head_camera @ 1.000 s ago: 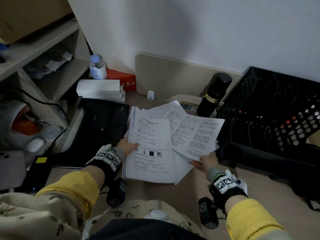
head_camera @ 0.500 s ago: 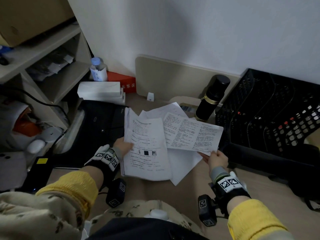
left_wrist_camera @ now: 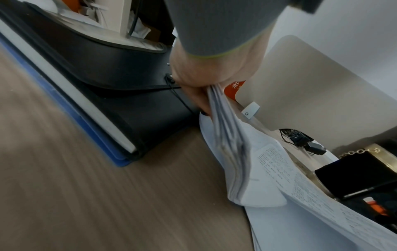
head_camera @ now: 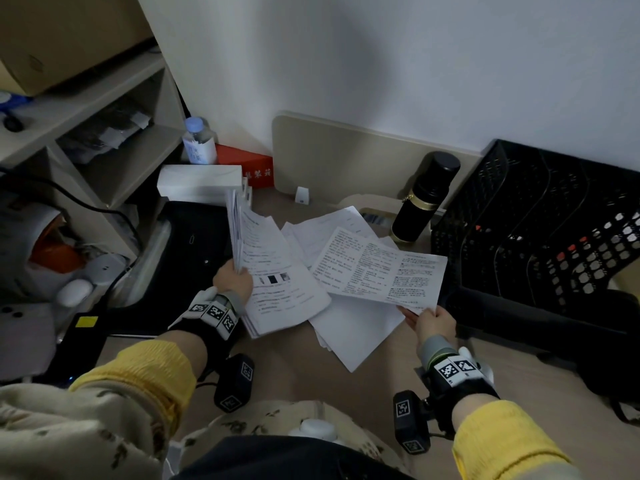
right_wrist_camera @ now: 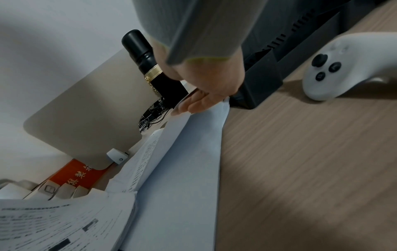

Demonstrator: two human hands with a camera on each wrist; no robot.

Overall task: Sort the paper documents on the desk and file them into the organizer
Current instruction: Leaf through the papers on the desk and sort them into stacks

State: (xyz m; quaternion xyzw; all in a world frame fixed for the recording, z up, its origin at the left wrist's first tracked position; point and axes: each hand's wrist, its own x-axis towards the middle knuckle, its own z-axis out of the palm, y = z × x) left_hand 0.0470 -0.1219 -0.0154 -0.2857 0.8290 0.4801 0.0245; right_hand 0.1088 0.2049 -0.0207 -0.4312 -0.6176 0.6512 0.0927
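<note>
Now the left hand (head_camera: 232, 279) holds a thick stack of papers (head_camera: 277, 275) tight by its edge. The right hand (head_camera: 431, 323) pinches one printed sheet (head_camera: 381, 271) near the black organizer (head_camera: 540, 230).

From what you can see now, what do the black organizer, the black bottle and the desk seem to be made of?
The organizer looks like matte black plastic: its walls are a moulded grid of small holes. The bottle seems to be metal or plastic with a glossy black finish and a shiny gold band; I cannot tell which. The desk shows a printed-looking wood grain with a flat finish, so probably laminate.
</note>
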